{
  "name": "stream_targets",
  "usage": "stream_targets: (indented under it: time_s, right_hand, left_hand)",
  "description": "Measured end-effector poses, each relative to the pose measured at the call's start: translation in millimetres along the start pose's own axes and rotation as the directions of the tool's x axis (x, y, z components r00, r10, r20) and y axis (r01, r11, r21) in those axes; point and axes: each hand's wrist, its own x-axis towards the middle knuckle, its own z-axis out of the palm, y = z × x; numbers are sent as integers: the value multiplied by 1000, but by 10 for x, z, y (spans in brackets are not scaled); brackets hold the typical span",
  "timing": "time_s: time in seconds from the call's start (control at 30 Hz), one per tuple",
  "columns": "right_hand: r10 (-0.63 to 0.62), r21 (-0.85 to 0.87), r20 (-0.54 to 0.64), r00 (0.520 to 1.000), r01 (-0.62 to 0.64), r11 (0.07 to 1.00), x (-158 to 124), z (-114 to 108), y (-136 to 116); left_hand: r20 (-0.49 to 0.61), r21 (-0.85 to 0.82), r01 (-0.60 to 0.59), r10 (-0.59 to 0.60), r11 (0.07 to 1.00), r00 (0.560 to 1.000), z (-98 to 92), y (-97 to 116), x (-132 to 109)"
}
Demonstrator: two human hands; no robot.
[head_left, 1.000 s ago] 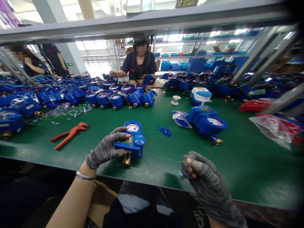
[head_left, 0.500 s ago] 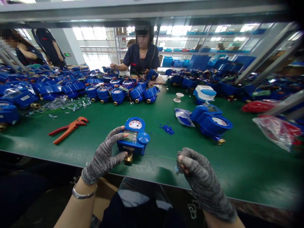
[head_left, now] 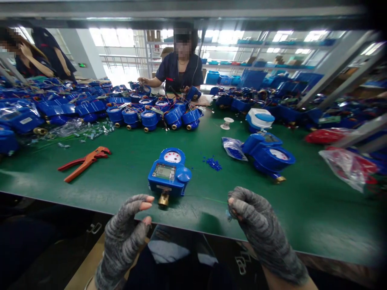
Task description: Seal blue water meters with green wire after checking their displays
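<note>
A blue water meter [head_left: 165,185] with a small display, a round dial and a brass fitting stands on the green table in front of me. My left hand [head_left: 125,235], in a grey fingerless glove, hovers at the table's front edge, thumb and fingers apart, holding nothing. It is just left of the brass fitting and clear of it. Over the table to the right, my right hand [head_left: 252,221], gloved likewise, is pinched around a thin green seal wire [head_left: 216,200]. The wire stretches left towards the meter. A pale blue tag [head_left: 228,215] hangs below those fingers.
Orange cutting pliers [head_left: 86,162] lie at left. Small blue caps [head_left: 213,163] are scattered beyond the meter, near a plastic bag [head_left: 234,148]. Another blue meter [head_left: 269,155] stands at right, a white spool [head_left: 226,123] behind. Several meters line the back, where a co-worker [head_left: 181,66] sits.
My left hand has let go of the water meter and drawn back towards me, uncovering the display. My right hand keeps its pinch on the wire and has barely moved.
</note>
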Motion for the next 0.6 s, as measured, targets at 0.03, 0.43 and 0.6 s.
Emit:
stream_targets:
  time_s: [0.03, 0.43, 0.6]
  right_hand:
    - [3, -10, 4, 1000, -3, 1000, 0, 10, -34]
    - [-26, -70, 9, 1000, 27, 997, -33, 67, -176]
    - [-63, -122, 42, 997, 68, 990, -6, 80, -210]
  left_hand:
    - [55, -16, 16, -16, 1000, 998, 35, -11, -73]
    - [215, -41, 158, -146, 987, 966, 265, -101, -348]
    - [223, -43, 213, -198, 976, 954, 272, -126, -371]
